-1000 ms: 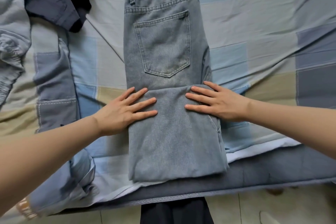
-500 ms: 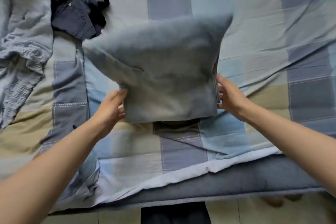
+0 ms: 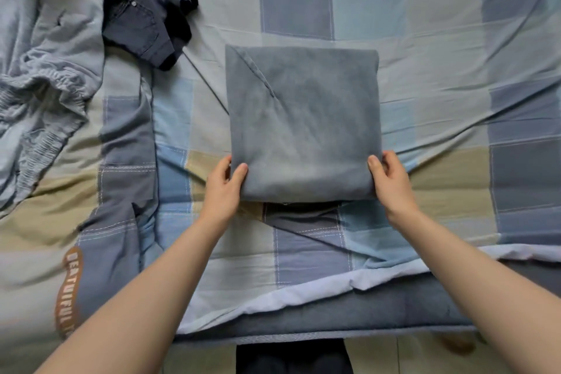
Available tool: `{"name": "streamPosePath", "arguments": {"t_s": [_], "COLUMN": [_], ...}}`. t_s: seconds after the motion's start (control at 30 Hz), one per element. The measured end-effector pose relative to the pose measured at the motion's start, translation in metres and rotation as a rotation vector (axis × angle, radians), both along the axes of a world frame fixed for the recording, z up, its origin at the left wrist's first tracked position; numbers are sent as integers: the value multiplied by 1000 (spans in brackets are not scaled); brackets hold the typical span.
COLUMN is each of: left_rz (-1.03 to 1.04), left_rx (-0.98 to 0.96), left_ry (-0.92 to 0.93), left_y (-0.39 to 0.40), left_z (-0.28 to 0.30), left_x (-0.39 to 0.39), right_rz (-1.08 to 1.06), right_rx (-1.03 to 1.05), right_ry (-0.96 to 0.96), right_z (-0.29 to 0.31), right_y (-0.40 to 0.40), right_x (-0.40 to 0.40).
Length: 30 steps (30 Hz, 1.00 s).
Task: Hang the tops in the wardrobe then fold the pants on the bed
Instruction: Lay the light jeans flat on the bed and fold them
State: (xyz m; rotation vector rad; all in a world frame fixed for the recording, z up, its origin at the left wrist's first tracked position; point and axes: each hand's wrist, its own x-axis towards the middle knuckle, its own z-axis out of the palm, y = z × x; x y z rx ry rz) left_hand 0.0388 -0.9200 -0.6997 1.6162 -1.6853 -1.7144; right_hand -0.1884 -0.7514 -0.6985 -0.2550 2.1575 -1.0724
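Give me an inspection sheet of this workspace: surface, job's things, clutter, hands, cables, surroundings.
Surface: bed with a patchwork checked cover, creased; its white underside shows at the near edge.
Job's things: grey-blue jeans folded into a compact square on the cover, near edge slightly lifted.
Clutter: dark navy garment crumpled at upper left; light blue garment with elastic gathers bunched at far left.
Hands: left hand grips the jeans' near left corner, thumb on top; right hand grips the near right corner likewise.
Cables: nothing seen.
Surroundings: pale floor below the bed edge; a dark shape there, unclear what.
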Motion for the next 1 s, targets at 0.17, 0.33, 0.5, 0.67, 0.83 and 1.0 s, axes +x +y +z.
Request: {"name": "streamPosePath", "arguments": {"t_s": [0.17, 0.33, 0.5, 0.67, 0.83, 1.0], "left_rz": [97, 122, 41, 136, 166, 51], "left_rx": [53, -114, -74, -46, -184, -378], "left_ry": [-174, -226, -145, -83, -125, -162], "left_y": [5, -15, -26, -23, 5, 33], "left_z": [-19, -17, -22, -24, 3, 70], "left_x": [3, -3, -31, -39, -29, -16], "right_rz": [-59, 39, 78, 82, 104, 137], "right_rx": [198, 176, 193, 158, 81, 137], "right_ry": [-2, 215, 208, 146, 170, 264], "right_z": [-9, -4, -17, -17, 7, 73], "right_y": [-3, -27, -51, -44, -24, 13], "right_x": [4, -8, -4, -6, 3, 27]}}
